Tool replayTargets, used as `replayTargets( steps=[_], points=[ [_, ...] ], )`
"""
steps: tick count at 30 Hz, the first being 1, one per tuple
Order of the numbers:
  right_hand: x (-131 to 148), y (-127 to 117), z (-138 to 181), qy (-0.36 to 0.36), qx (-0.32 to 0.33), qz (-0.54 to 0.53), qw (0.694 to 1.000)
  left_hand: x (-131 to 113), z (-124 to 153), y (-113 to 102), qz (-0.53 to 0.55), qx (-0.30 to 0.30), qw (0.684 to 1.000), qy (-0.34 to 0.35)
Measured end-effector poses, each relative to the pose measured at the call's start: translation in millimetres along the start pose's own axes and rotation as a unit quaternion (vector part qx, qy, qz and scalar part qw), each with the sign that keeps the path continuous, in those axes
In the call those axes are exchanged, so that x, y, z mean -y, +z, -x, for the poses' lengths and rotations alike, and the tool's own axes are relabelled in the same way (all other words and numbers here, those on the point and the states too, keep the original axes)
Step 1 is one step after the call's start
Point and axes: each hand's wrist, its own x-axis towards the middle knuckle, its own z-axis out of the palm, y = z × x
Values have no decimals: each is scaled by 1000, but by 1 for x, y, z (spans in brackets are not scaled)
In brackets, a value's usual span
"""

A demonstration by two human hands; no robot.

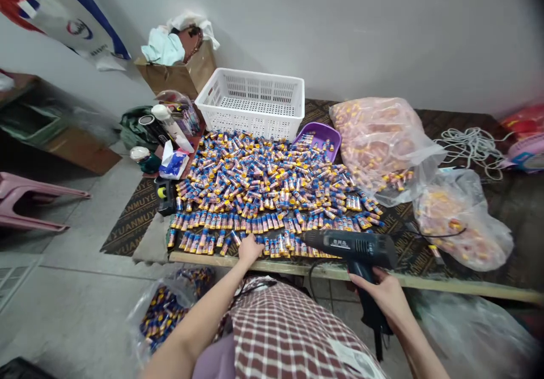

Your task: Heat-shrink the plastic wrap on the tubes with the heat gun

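My right hand (385,294) is wrapped round the handle of a black heat gun (352,246). The gun's nozzle points left, low over the front rows of small tubes. At the table's front edge, my left hand (250,250) reaches in among those tubes with its fingers closed; what they pinch, if anything, is hidden. The small tubes (272,220), blue and yellow with printed wraps, stand upright in rows near the front. One tilted tube (235,237) leans just left of my left hand. Behind the rows lies a wide loose heap of similar tubes (255,175).
A white plastic basket (255,119) and a purple tray (338,141) stand behind the heap. Clear bags of tubes (378,135) lie at right, near a coiled white cord (471,147). A tape dispenser (165,195) sits at left. Below the table, another bag (170,305) holds tubes.
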Motion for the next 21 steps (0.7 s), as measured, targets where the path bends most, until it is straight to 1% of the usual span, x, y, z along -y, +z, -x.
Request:
replayTargets(
  steps=[2, 6, 8, 10, 13, 16, 18, 21],
  points=[
    [0, 5, -8, -30, 27, 34, 999, 15, -3, -12, -4, -28, 999, -30],
    [6, 20, -22, -111, 55, 135, 983, 55, -6, -39, 7, -66, 996, -52],
    [10, 31, -26, -142, 79, 169, 972, 77, -4, -49, 25, -88, 993, -73],
    [14, 46, -28, -161, 110, 179, 964, 99, 0, -56, 49, -109, 988, -98],
    [24, 73, -29, -183, 148, 179, 955, 128, 11, -58, 85, -133, 979, -128],
    [35, 99, -29, -200, 175, 179, 947, 153, 25, -53, 108, -157, 970, -152],
    [42, 114, -29, -211, 185, 182, 942, 164, 33, -49, 117, -167, 966, -162],
    [52, 133, -29, -216, 192, 187, 939, 176, 42, -45, 144, -164, 961, -172]
  ],
)
